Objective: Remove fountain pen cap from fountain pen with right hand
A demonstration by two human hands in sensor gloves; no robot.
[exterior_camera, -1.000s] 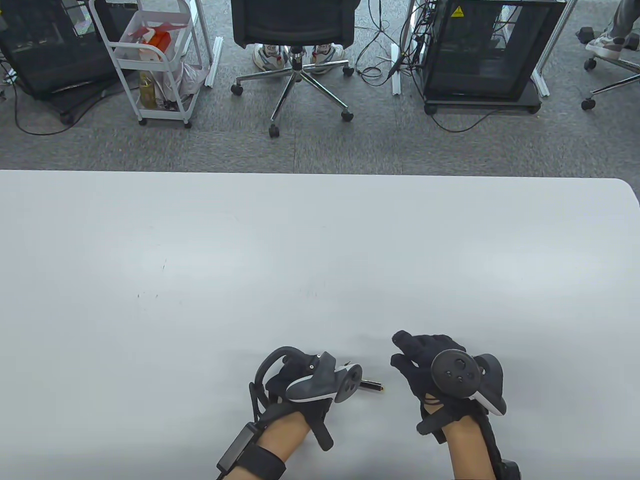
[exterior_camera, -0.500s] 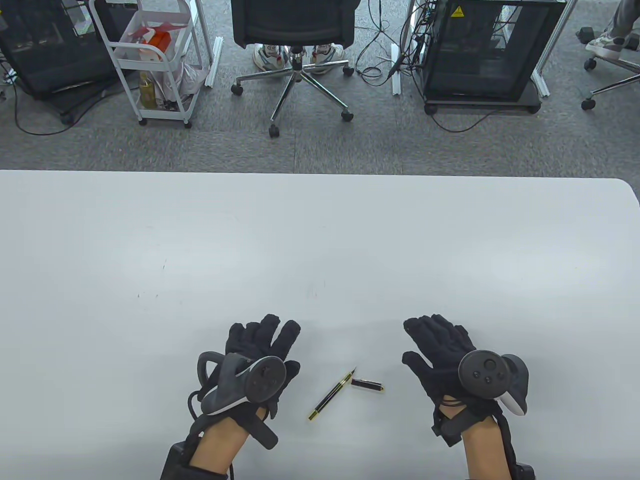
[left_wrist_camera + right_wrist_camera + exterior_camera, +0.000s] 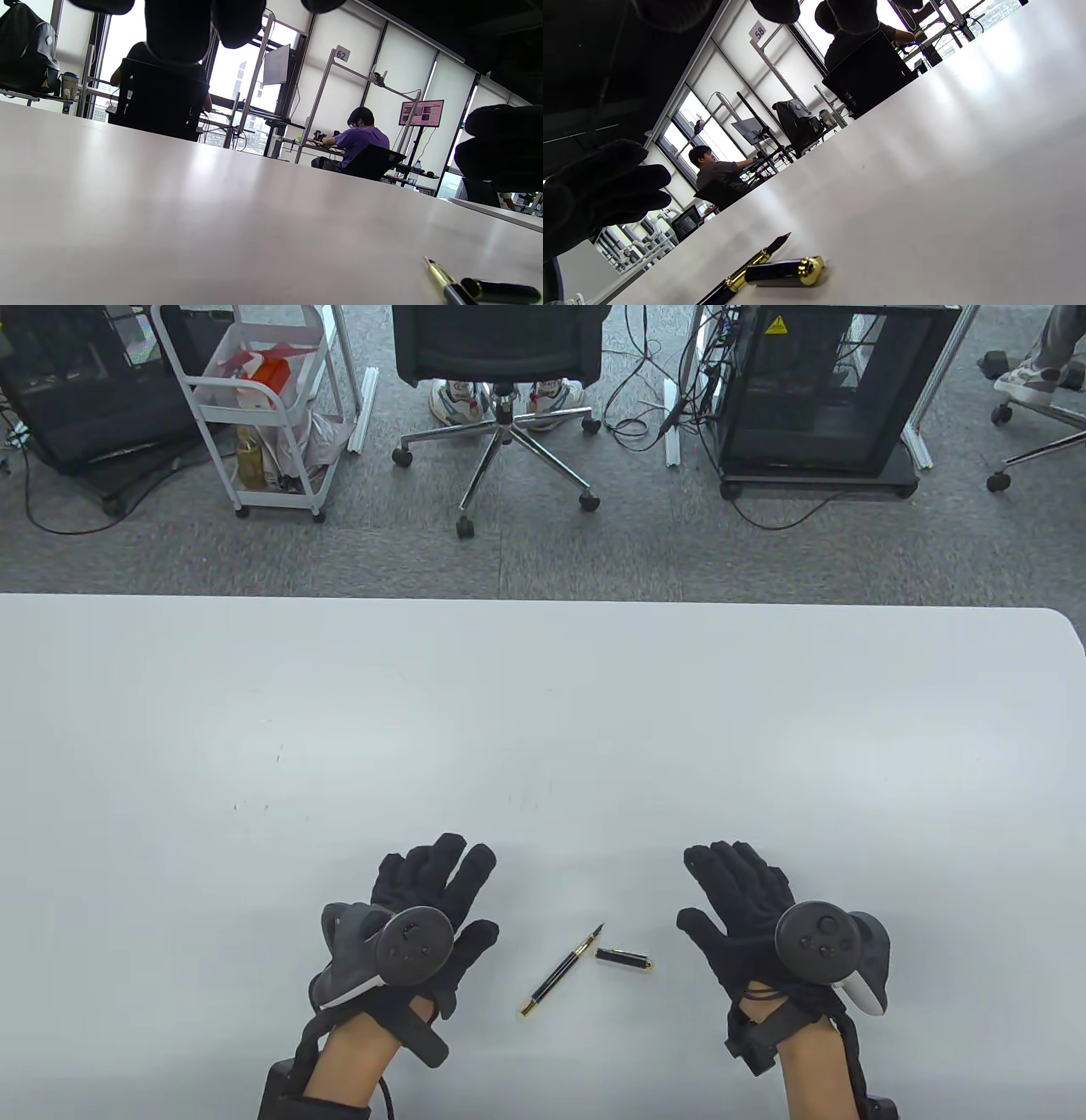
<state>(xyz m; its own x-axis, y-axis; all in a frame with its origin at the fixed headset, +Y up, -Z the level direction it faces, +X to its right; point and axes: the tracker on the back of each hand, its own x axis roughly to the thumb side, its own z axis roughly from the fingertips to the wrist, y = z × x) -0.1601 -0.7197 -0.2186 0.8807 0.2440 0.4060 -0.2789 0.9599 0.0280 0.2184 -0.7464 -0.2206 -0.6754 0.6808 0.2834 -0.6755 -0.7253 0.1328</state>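
A black and gold fountain pen [image 3: 561,971] lies uncapped on the white table [image 3: 543,746], nib pointing up and right. Its black cap [image 3: 624,958] with gold trim lies just right of the nib, apart from the pen. My left hand [image 3: 428,899] lies open, palm down, left of the pen and holds nothing. My right hand [image 3: 738,899] lies open, palm down, right of the cap and holds nothing. The pen [image 3: 742,271] and cap [image 3: 785,271] show close up in the right wrist view. The left wrist view shows the pen [image 3: 443,281] and cap [image 3: 500,291] at its bottom right corner.
Beyond the table's far edge stand an office chair [image 3: 501,356], a white trolley [image 3: 263,407] and a black cabinet [image 3: 819,390] on the carpet.
One second ago my left hand covered the pen beside the cap. It has let go and moved left. Both hands have opened flat and drawn apart. The pen and cap lie on the table.
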